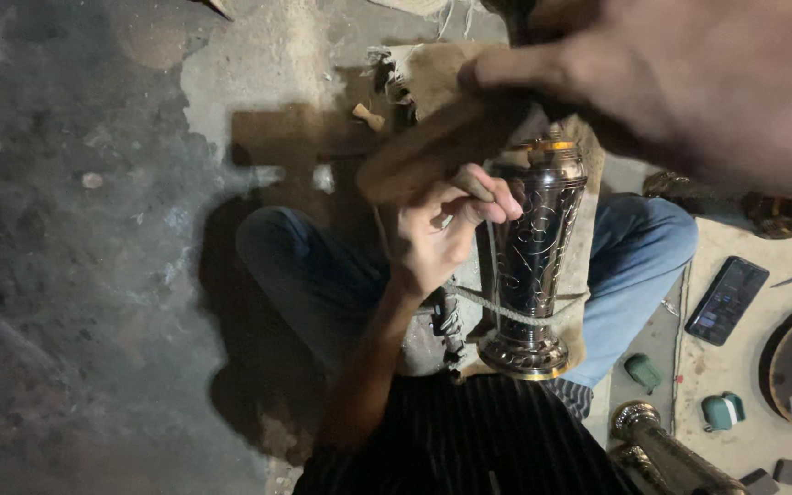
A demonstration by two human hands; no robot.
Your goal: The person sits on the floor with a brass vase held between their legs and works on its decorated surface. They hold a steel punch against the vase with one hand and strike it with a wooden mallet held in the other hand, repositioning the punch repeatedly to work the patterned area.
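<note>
on rough concrete floor (75, 275) the left hand (437, 234) pinched a thin tool against an engraved metal vase (533, 266), while the blurred right hand (680, 82) gripped a wooden mallet (442, 147).

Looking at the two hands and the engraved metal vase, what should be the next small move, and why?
Probably bring the right hand down. The left hand already pinches a thin tool against the engraved vase, which a cord ties down, while the right hand is raised and blurred.
</note>
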